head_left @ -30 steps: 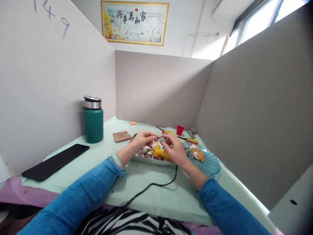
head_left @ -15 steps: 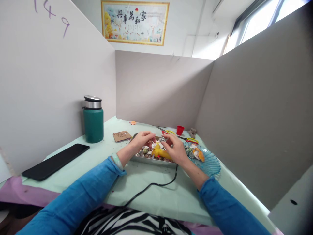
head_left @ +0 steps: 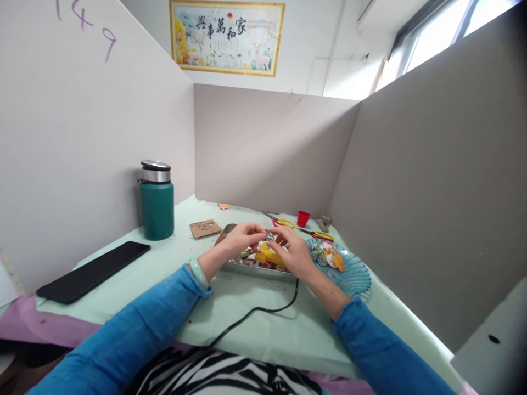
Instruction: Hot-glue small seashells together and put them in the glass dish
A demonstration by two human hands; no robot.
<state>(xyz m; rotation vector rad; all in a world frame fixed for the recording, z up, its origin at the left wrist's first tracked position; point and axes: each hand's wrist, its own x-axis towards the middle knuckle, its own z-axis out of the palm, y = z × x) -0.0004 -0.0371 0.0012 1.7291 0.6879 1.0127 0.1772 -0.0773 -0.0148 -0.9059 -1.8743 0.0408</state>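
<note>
My right hand (head_left: 294, 253) pinches a small grey, patterned piece (head_left: 270, 236), possibly a shell; its kind is too small to tell. Close beside it, my left hand (head_left: 246, 237) has thumb and fingertips pressed together at the piece's left side. What that pinch holds, if anything, I cannot make out. Both hands are above a shallow metal tray (head_left: 253, 269) filled with shells and small stones. A yellow hot glue gun (head_left: 267, 254) lies across the tray, partly covered by my right hand. Its black cord (head_left: 255, 309) runs toward the table's near edge.
On the right stands a blue scalloped glass plate (head_left: 356, 274) with shells. Behind are scissors (head_left: 283, 223), pliers-like tools (head_left: 323, 236) and a red cup (head_left: 303, 219). A brown card (head_left: 205, 229), green bottle (head_left: 157, 208) and black phone-like slab (head_left: 94, 271) lie left. Grey partitions (head_left: 267, 148) surround the table.
My hands have drawn closer together. The right moved slightly left with the grey piece, and the left fingertips moved right to meet it.
</note>
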